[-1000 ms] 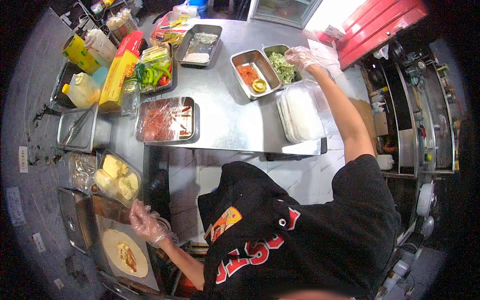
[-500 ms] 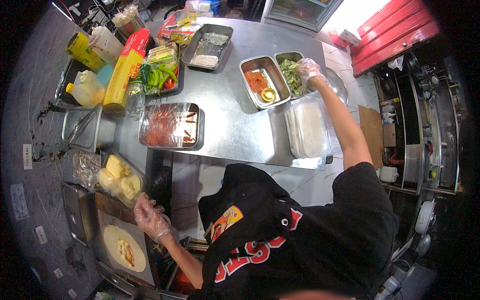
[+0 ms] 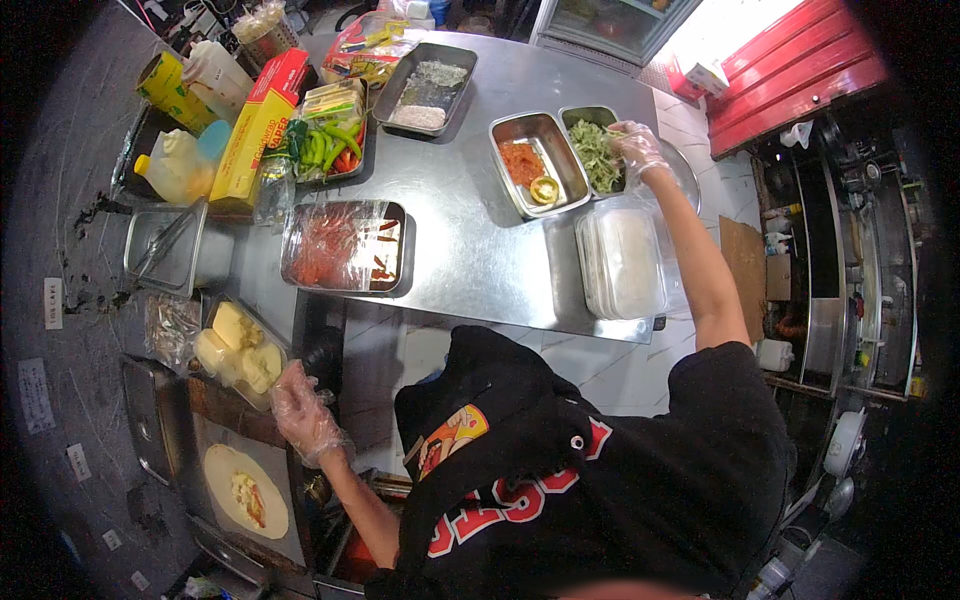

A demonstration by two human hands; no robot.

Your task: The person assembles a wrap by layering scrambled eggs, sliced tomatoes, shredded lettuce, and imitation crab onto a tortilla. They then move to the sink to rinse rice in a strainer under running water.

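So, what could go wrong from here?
The clear-gloved right hand at the pale-green shredded leaves could scatter some into the neighbouring rectangular steel pan of orange-red pieces.

The right forearm could knock the whitish rectangular box near the edge of the steel table.

The clear-gloved left hand, close to the clear plastic tub of pale-yellow chunks, might nudge it.

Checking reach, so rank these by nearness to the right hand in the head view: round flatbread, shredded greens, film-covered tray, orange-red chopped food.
From the right hand:
1. Shredded greens: immediately left.
2. Orange-red chopped food: left of the greens.
3. Film-covered tray: farther left.
4. Round flatbread: lower left, farthest.
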